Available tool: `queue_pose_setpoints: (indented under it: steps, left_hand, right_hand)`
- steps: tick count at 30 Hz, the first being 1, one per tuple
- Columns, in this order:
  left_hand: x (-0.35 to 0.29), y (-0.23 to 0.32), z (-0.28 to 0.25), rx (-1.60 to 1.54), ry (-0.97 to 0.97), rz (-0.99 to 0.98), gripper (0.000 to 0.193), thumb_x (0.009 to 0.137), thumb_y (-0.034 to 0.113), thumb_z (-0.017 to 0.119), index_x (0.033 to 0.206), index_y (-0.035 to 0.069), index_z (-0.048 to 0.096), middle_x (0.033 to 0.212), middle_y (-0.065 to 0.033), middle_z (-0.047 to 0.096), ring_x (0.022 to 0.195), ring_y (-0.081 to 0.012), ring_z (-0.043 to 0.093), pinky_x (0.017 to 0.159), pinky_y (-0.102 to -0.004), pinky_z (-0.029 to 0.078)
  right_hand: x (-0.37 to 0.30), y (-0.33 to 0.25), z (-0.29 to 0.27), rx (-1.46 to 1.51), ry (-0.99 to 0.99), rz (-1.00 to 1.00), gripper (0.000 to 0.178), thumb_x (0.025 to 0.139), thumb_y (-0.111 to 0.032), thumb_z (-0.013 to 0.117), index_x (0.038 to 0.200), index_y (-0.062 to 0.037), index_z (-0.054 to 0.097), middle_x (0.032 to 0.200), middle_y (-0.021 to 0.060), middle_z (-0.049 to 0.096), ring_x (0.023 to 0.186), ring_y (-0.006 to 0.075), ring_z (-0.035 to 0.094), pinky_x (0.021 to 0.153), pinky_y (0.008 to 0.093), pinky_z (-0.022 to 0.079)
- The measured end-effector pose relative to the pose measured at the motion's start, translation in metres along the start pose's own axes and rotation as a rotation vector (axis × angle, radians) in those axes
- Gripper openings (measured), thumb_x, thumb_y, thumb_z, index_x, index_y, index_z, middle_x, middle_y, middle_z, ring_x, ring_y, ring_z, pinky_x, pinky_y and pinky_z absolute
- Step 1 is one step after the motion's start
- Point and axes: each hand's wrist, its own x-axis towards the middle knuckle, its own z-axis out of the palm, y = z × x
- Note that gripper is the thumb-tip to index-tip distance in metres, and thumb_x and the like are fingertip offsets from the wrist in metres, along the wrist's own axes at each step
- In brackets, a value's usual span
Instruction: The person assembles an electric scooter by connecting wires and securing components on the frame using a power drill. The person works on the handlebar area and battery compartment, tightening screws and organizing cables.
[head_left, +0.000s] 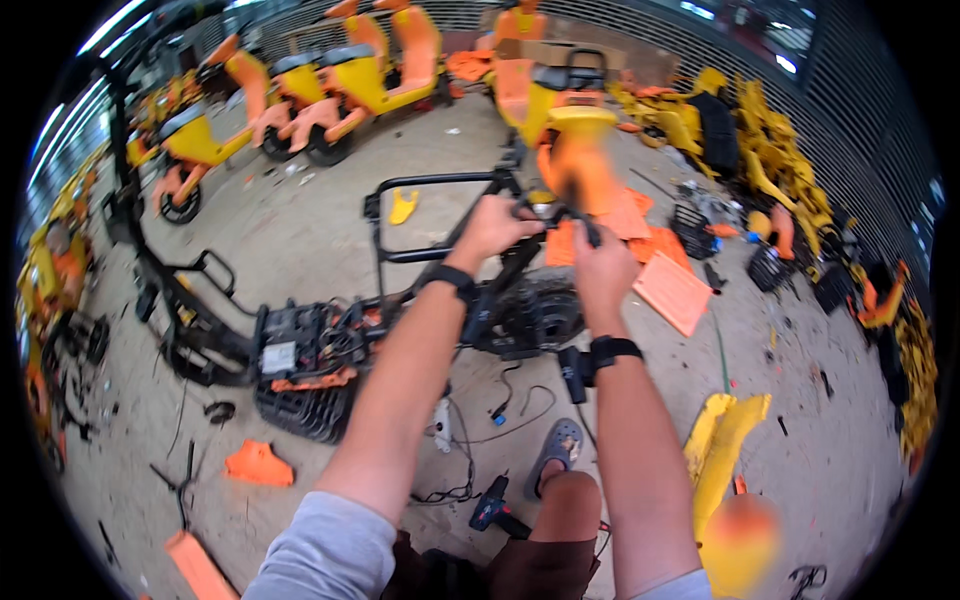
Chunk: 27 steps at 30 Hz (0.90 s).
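Head view: one stripped black scooter frame (430,181), left to centre, both hands at its far end; left hand (496,230), fingers curled, grip unclear; right hand (606,265), fingers closed on dark part (592,234); step, seemingly frame-end handwork, calling for steady two-handed control.

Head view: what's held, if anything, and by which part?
Right grip: seemingly a dark piece, exact spot unclear. Left grip: at the black frame, hold unclear.

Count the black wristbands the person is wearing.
2: the left wristband and the right wristband, each around its own wrist. Neither is fully hidden.
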Motion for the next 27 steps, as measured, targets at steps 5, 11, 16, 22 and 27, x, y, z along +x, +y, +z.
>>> queue_pose_setpoints:
  steps: [5,11,16,22,27]
  left_hand:
    - [-0.004,-0.004,0.006,-0.097,0.070,0.032,0.027,0.070,0.021,0.079,0.086,0.000,0.074,0.072,-0.0095,0.070,0.065,-0.0160,0.064,0.064,-0.0307,0.051]
    - [-0.005,-0.006,0.002,-0.138,0.046,-0.059,0.028,0.065,0.017,0.082,0.085,0.000,0.075,0.070,-0.0093,0.069,0.062,-0.0141,0.063,0.061,-0.0276,0.050]
    - [0.000,-0.014,0.002,-0.172,0.050,-0.036,0.025,0.068,0.016,0.080,0.086,-0.001,0.074,0.070,-0.0090,0.069,0.062,-0.0116,0.062,0.062,-0.0268,0.050]
    - [0.000,-0.003,0.006,-0.110,0.064,-0.066,0.028,0.063,0.018,0.084,0.082,-0.002,0.074,0.069,-0.0090,0.069,0.061,-0.0116,0.062,0.062,-0.0283,0.050]
    - [0.002,-0.017,0.000,-0.125,0.039,-0.076,0.023,0.074,0.015,0.073,0.089,-0.003,0.073,0.074,-0.0084,0.070,0.066,-0.0116,0.064,0.062,-0.0263,0.050]
  right_hand:
    - [-0.001,0.000,-0.001,0.026,-0.097,0.052,0.036,0.084,-0.041,0.066,0.091,-0.0067,0.074,0.074,0.0171,0.068,0.070,0.0357,0.067,0.063,0.0429,0.052]
    - [-0.002,-0.005,-0.006,0.039,-0.107,0.046,0.036,0.085,-0.039,0.065,0.091,-0.0046,0.073,0.073,0.0175,0.067,0.069,0.0356,0.066,0.061,0.0429,0.050]
    - [0.000,-0.012,-0.005,0.039,-0.113,0.032,0.036,0.085,-0.039,0.065,0.092,-0.0044,0.072,0.073,0.0175,0.068,0.070,0.0361,0.066,0.062,0.0430,0.050]
    - [0.003,-0.002,-0.005,0.026,-0.079,0.024,0.035,0.084,-0.039,0.066,0.090,-0.0046,0.073,0.075,0.0191,0.068,0.070,0.0367,0.067,0.063,0.0429,0.051]
    - [-0.002,-0.007,0.003,-0.042,-0.051,-0.015,0.036,0.083,-0.041,0.067,0.088,-0.0063,0.074,0.069,0.0165,0.068,0.065,0.0347,0.067,0.060,0.0424,0.052]
